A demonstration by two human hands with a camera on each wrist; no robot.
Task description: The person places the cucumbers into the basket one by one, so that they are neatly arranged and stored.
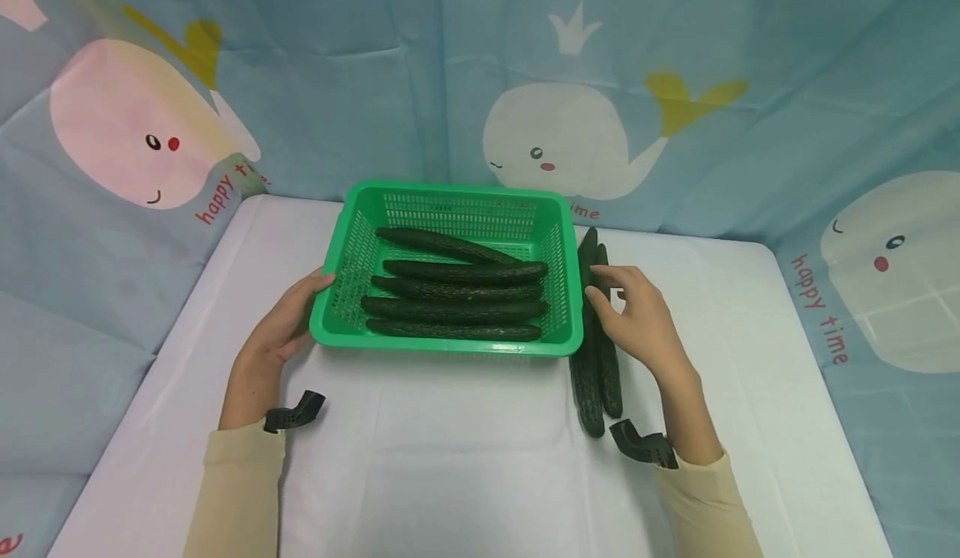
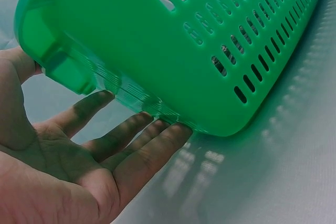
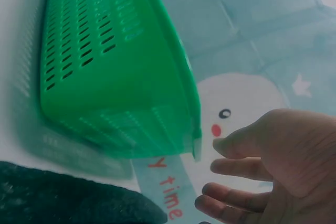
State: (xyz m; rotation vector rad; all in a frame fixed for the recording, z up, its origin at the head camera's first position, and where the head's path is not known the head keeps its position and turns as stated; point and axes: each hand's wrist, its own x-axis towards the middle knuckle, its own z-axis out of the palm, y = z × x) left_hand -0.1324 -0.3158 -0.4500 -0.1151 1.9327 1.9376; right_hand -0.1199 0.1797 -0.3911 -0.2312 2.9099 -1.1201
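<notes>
A green plastic basket (image 1: 447, 344) holds several dark green cucumbers (image 1: 453, 310) lying crosswise. At its left end my left hand (image 1: 288, 315) grips the rim, thumb over the edge. In the left wrist view, that hand's fingertips (image 2: 181, 129) touch the outer end wall. My right hand (image 1: 637, 312) is beyond the basket's right end, fingers apart and loosely bent, holding nothing. Below and beside it, two more cucumbers lie lengthwise on the table, a longer one (image 1: 587, 391) against the basket's right side and a thinner one (image 1: 611, 379) partly covered by the hand.
A white cloth covers the table (image 1: 450, 475). Blue curtains (image 1: 337, 100) printed with whales surround its back and sides. Each wrist carries a black mount, the left one (image 1: 295, 412) near the sleeve and the right one (image 1: 643, 445) close to the cucumbers' near ends.
</notes>
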